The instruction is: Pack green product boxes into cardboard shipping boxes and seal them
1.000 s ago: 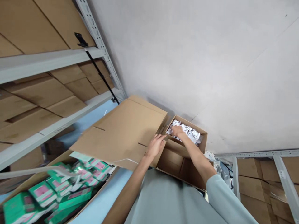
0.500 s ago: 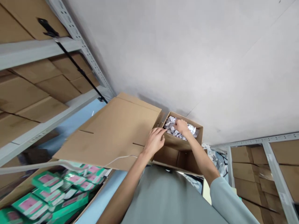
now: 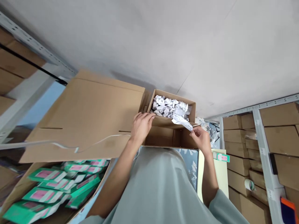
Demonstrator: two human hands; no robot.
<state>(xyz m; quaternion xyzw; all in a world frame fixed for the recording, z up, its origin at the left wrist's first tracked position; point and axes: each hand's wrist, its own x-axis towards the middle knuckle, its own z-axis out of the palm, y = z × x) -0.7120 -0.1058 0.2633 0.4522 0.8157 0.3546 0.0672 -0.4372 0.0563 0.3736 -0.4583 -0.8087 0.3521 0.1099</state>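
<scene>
Right hand [image 3: 202, 140] raised beside the small carton [image 3: 171, 124], forearm running up from the lower right; its grip is pinched on a crumpled white packet [image 3: 182, 121], held just above the carton's near rim. Left hand [image 3: 141, 125] rests flat, fingers spread loosely and holding nothing, on the edge where the large cardboard flap [image 3: 86, 115] meets the carton. More crumpled packets [image 3: 168, 107] fill the carton's far compartment. A second ago the right hand was down among those packets; it has since drawn back with one. Left hand unchanged in place. Green-and-pink boxes [image 3: 53, 186] lie lower left.
</scene>
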